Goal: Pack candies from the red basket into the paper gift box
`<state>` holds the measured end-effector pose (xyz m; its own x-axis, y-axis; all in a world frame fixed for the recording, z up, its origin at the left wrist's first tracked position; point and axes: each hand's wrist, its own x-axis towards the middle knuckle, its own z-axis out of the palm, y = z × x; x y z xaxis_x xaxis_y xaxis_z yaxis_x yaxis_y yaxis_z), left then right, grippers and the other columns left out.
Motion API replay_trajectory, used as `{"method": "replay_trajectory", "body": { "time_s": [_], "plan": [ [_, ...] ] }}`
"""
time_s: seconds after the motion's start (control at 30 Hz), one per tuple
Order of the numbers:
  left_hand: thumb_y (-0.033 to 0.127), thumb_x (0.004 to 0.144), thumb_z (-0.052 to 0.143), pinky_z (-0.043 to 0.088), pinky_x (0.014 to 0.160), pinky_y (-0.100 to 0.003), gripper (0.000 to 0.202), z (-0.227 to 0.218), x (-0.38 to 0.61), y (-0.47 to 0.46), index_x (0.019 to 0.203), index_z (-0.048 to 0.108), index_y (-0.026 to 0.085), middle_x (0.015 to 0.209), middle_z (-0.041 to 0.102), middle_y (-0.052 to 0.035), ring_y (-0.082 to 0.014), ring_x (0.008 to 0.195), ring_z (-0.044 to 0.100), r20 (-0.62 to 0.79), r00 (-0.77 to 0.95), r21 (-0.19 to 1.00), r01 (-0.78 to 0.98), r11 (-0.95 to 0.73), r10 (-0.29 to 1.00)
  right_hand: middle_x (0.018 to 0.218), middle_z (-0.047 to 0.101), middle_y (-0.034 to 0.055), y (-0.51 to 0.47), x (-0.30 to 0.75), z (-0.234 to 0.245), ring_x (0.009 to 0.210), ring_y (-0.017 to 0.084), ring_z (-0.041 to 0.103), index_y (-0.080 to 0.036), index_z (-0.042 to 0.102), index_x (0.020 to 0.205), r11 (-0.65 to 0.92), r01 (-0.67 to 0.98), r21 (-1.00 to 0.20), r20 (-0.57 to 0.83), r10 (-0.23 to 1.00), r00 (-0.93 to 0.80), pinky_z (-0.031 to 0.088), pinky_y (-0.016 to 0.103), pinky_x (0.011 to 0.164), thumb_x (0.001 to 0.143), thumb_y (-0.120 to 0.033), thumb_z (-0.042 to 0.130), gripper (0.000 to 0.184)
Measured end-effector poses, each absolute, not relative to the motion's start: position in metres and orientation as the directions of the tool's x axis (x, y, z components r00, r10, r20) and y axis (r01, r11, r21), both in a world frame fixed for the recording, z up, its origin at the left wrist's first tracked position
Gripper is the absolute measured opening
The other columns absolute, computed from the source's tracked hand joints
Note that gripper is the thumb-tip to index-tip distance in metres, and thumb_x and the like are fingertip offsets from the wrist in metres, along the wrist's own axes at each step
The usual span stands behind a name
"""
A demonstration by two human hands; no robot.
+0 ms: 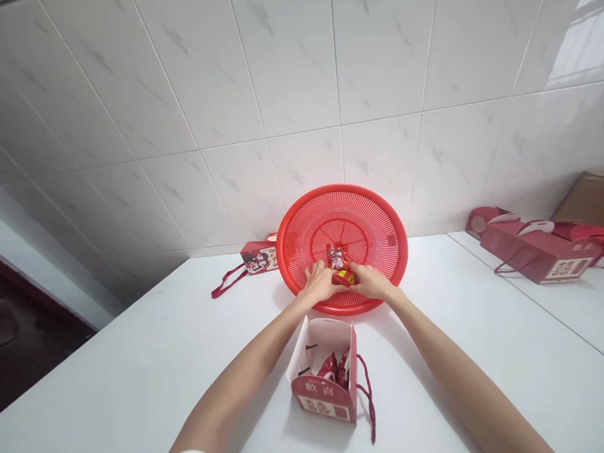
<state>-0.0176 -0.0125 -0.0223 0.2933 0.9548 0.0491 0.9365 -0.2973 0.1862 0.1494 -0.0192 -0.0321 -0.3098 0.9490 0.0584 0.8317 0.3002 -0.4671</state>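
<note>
**In the red basket at mid-frame, both hands close on small wrapped packets**

At the centre of the frame, a round red perforated plastic basket (302,230) sits on the white table (113,368) against the tiled wall. It is nearly bare inside: only a few small red wrapped packets (340,266) lie near its front edge, one with a pale printed figure, another lower one showing a yellow patch.

Just below the basket, in the lower middle of the frame, stands an open red paper gift box with a cord handle (326,376). Its white flap is raised, and a couple of dark red packets show inside it. The cord trails down its right side onto the table.

The left hand (320,284) and the right hand (372,283) both reach over the basket's near rim, palms down, fingers curled together around the lower packets. The two hands meet at the packets, thumbs inward; how many each grips cannot be told. Both forearms stretch straight from the bottom of the frame, passing either side of the open box.

Left of the basket lies a closed red printed gift box (259,258) on its side, touching the basket's rim. At the right edge, more red gift bags (538,253) lie beside a brown cardboard carton (594,197).
</note>
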Motion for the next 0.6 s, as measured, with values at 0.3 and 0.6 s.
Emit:
{"method": "replay_trajectory", "body": {
  "time_s": [0.3, 0.6],
  "plan": [
    [0.045, 0.082, 0.068, 0.046, 0.084, -0.036, 0.029, -0.018, -0.022, -0.007, 0.081, 0.077, 0.018, 0.080, 0.074, -0.0037, -0.0259, 0.090, 0.066, 0.009, 0.353, 0.476, 0.821, -0.314, 0.936, 0.088, 0.072, 0.0031, -0.012, 0.158, -0.039, 0.076, 0.019, 0.067, -0.019, 0.051, 0.132, 0.207, 0.665, -0.718, 0.093, 0.975, -0.204, 0.045, 0.025, 0.065, 0.082, -0.021, 0.060, 0.050],
    [0.041, 0.082, 0.068, 0.039, 0.103, -0.049, 0.036, -0.027, -0.021, -0.011, 0.112, 0.074, 0.022, 0.122, 0.068, -0.0123, -0.0364, 0.122, 0.055, -0.001, 0.343, 0.233, 0.914, -0.333, 0.939, 0.096, 0.071, 0.0071, 0.009, 0.161, -0.058, 0.081, 0.021, 0.066, -0.017, 0.050, 0.131, 0.227, 0.484, -0.845, 0.247, 0.969, -0.024, 0.049, 0.030, 0.074, 0.087, -0.021, 0.045, 0.045]
  ]
}}
